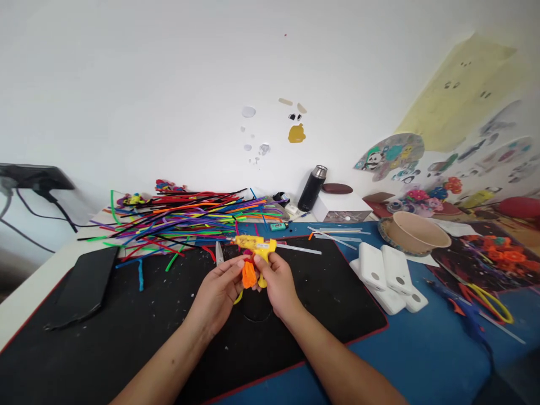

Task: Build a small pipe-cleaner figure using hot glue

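orange fuzzy piece (248, 275), held in left hand (220, 289). yellow glue gun (252, 243), overlapped by right hand (282, 286); grip cannot be told.

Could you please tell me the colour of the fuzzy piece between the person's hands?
The fuzzy piece is bright orange, best seen in the head view.

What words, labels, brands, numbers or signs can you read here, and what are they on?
None can be read for certain.
Glue gun: pale label, too small to read.
Green item: pale marks, too small to read.
White blocks: grey discs, no legible lettering.
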`<state>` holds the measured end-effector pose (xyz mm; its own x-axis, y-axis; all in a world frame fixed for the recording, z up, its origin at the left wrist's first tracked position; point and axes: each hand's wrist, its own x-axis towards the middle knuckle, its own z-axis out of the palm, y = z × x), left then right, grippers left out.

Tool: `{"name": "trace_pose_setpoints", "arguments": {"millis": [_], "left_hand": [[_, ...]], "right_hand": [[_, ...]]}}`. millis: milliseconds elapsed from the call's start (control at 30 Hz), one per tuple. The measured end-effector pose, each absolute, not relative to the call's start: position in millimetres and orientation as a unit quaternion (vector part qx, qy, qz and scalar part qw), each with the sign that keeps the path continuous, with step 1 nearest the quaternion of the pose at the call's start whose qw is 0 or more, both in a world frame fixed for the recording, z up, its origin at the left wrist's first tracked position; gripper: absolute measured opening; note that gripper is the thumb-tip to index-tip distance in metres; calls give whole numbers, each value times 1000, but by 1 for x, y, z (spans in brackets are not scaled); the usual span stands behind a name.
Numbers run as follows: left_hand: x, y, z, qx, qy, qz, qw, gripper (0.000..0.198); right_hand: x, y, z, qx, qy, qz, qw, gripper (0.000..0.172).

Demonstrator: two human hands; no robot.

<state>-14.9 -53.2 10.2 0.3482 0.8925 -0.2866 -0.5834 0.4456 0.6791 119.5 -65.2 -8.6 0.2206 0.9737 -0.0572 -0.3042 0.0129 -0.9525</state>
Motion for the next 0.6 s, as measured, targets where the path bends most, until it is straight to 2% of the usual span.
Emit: {"name": "trace_pose_setpoints", "arguments": {"millis": [100, 267, 433, 600], "left_hand": [[-16, -52, 9, 236, 343, 474, 776, 37], [-22, -43, 11, 298, 358, 507, 725, 36], [-23, -40, 12, 334, 385, 518, 687, 38], [-21, -44, 9, 382, 382, 483, 689, 38]], "right_hand": [[126, -54, -2, -468, -314, 488, 667, 38], [132, -49, 1, -431, -318, 514, 669, 38], [134, -59, -6, -430, -332, 547, 638, 54], [141, -63, -10, -458, -342, 558, 601, 54]]}}
